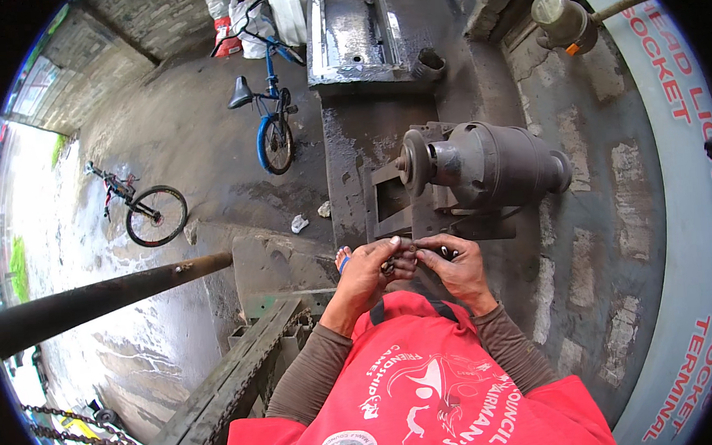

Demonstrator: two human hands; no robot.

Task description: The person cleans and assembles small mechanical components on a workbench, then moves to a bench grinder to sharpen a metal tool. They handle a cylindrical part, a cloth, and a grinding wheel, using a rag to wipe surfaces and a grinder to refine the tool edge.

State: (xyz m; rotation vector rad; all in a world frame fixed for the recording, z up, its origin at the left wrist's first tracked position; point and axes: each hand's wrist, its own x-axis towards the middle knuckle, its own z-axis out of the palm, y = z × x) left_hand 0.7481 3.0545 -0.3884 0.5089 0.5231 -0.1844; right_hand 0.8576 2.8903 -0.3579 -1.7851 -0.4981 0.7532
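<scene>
My left hand (pixel 367 272) and my right hand (pixel 458 270) meet in front of my chest, fingertips close together. The left one is curled round several small dark metal pieces (pixel 387 267), too small to name. Short metal pieces (pixel 448 253) also show between the thumb and fingers of the right. Whatever lies between the two sets of fingertips is hidden. Just beyond my hands stands a dusty motor-driven grinder (pixel 503 164), its round wheel (pixel 414 163) facing left.
A water trough (pixel 315 49) stands at the far end. Blue (pixel 271 105) and black (pixel 156 217) bicycles are to the left. A rusty pipe (pixel 116 301) and a beam with a chain (pixel 219 386) lie at my near left. A lettered sign (pixel 656 204) edges the right.
</scene>
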